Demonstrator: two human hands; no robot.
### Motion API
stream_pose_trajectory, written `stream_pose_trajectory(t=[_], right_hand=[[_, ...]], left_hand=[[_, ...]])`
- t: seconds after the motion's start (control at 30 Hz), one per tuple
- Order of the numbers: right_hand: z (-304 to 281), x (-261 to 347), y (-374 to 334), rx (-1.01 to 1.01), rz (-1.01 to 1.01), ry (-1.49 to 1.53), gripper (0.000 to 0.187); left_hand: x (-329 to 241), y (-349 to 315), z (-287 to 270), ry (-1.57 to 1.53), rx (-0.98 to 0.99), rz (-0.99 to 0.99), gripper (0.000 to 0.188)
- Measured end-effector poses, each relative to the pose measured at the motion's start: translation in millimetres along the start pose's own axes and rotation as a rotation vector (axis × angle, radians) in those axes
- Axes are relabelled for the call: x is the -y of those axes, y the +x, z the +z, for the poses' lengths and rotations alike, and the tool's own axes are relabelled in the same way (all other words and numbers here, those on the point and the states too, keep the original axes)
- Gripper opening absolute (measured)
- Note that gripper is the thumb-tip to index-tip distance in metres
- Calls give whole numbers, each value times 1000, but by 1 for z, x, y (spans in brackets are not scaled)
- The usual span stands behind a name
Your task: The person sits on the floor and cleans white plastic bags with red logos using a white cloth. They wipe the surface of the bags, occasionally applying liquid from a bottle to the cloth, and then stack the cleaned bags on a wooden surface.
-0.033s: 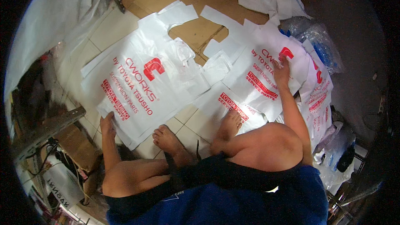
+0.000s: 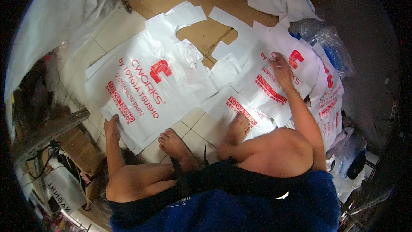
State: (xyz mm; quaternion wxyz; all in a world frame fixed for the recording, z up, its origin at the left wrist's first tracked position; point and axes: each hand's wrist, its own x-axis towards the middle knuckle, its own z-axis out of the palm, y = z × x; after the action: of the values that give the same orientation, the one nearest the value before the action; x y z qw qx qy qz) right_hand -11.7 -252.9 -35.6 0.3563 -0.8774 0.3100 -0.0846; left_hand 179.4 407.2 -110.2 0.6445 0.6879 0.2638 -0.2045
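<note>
White plastic carrier bags with red print lie flat in two piles before me. At the near left corner of the left bag pile, my left hand closes its fingers on the bag's edge. My right hand rests on top of the right bag pile, fingers stretched out over the print beside the red logo. Between the piles, the bags' cut-out handle ends come close together, some crumpled. Another printed bag sticks out beneath the right pile, next to my right foot.
Brown cardboard covers the far floor, with pale tiles at left. A crumpled white sack and clear plastic wrapping lie far right. More printed bags sit at right. A metal bar and cardboard box stand at left.
My right hand has slid left across the top bag, uncovering the red logo. My left hand stays at the corner of the left pile.
</note>
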Motion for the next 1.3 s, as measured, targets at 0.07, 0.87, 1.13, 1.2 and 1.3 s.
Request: stream_pose_trajectory(t=[0.07,0.87,1.13,1.2,1.3], right_hand=[[42,86,13,453,-112,-130,54],[223,148,87,575,47,-53,31],[220,146,103,258,-41,-111,31],[221,138,113,168,-55,-109,31],[218,133,119,224,-4,-32,34]], left_hand=[[-6,-7,-6,17,16,37,47],[-14,-15,-7,50,-141,-219,53],[-20,-14,-4,62,-104,-209,53],[-20,-14,-5,59,-101,-211,53],[-18,-15,-6,62,-97,-210,53]])
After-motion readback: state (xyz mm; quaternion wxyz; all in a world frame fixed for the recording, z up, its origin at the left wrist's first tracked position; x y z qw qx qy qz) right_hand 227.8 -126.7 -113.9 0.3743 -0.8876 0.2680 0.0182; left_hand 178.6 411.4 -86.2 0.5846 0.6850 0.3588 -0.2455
